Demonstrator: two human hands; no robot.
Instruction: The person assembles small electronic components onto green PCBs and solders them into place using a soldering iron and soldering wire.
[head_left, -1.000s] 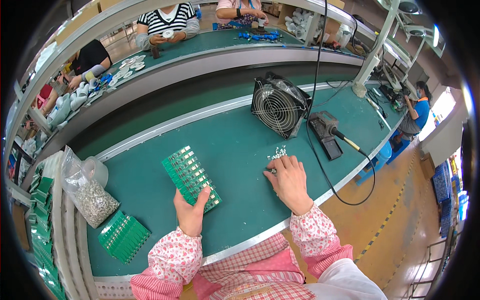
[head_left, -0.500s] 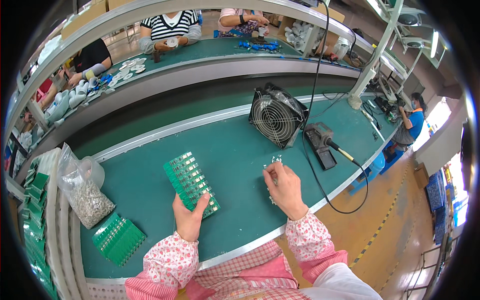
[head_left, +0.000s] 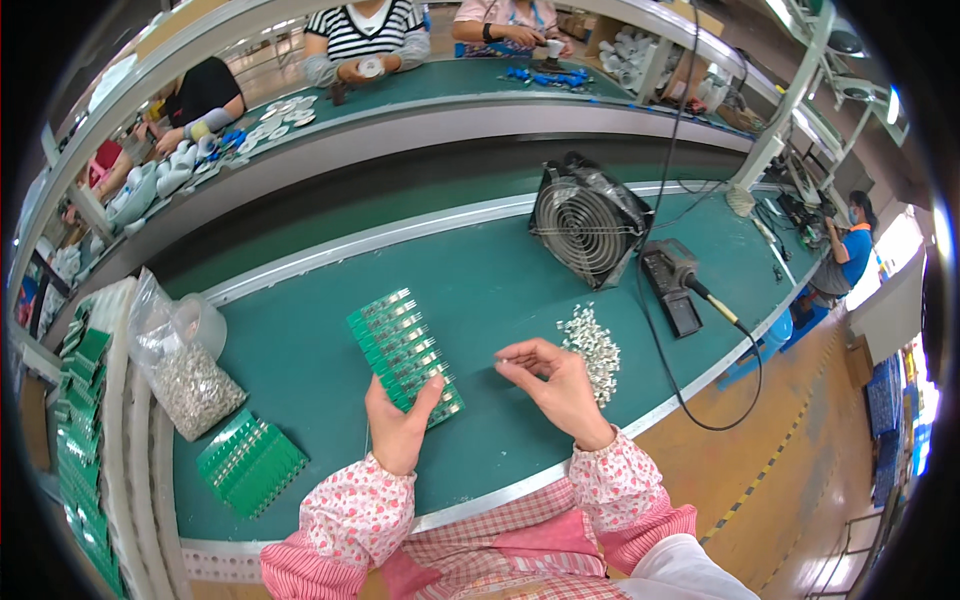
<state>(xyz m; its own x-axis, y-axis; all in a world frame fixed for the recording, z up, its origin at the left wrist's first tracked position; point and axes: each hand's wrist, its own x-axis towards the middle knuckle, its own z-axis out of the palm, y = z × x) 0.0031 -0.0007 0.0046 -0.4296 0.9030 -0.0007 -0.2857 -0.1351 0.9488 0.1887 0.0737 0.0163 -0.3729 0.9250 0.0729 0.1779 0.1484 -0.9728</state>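
My left hand point(head_left: 398, 425) grips the lower end of a green circuit board panel point(head_left: 392, 340), thumb on top. Rows of small white parts and thin metal pins line the panel, which is tilted above the green bench. Just right of it hovers my right hand point(head_left: 560, 392), apart from the board. Its thumb and forefinger are pinched, and anything between them is too small to make out. Beside that hand lies a loose pile of small white connectors point(head_left: 598, 350), partly covered by the hand.
A black fan point(head_left: 588, 225) stands behind the pile, left of a soldering iron point(head_left: 712, 300) in its holder. A hanging cable loops past the bench edge. At left are a bag of small parts point(head_left: 190, 385), more green boards point(head_left: 250, 465) and a rack of boards. Co-workers sit across.
My right hand has left the pile of connectors and moved left toward the panel, uncovering most of the pile. My left hand keeps its hold on the panel. The whole view has shifted slightly.
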